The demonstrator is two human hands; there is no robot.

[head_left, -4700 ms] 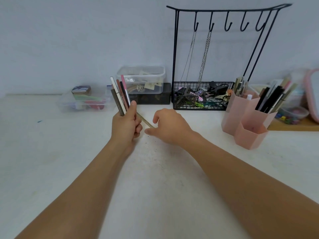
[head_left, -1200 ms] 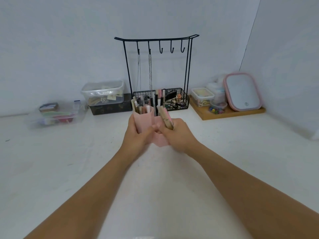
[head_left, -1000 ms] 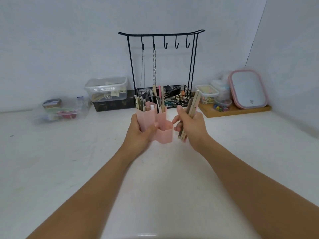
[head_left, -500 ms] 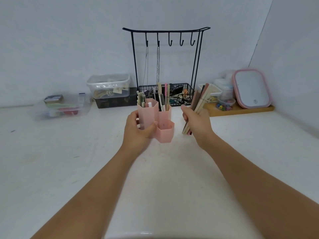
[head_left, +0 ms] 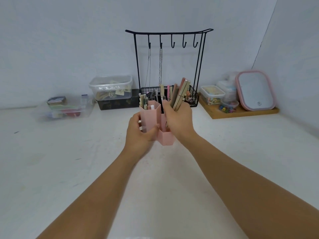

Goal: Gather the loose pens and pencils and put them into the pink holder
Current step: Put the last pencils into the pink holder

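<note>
Pink holder (head_left: 149,118), head view: it stands on the white tabletop (head_left: 86,169) just in front of you, between your two hands, and is built of joined hexagonal cups. Three cups can be counted: a tall one on the left, a low one at the front, and one behind that is mostly hidden. The tall left cup already carries several pens and pencils; their exact number cannot be told.

Your left hand (head_left: 138,133) wraps the tall cup, thumb across its front face, fingers behind. Your right hand (head_left: 180,121) is closed around a bundle of pens and pencils (head_left: 179,95), about five sticks, tilted with the upper ends to the right. The lower ends reach down at the holder's right side; whether they are inside a cup cannot be told.

Behind the holder: one black wire rack (head_left: 169,37) with five hooks and two hanging chains (head_left: 160,66), above a wire basket (head_left: 192,96) of small items. To the left, one clear lidded box (head_left: 111,87) sits on a dark box (head_left: 117,104), with a clear tray (head_left: 65,109) further left. To the right, one wooden tray (head_left: 241,113) bears small clear containers and one pink-rimmed mirror (head_left: 255,91).

Pale walls meet in a corner on the right.
</note>
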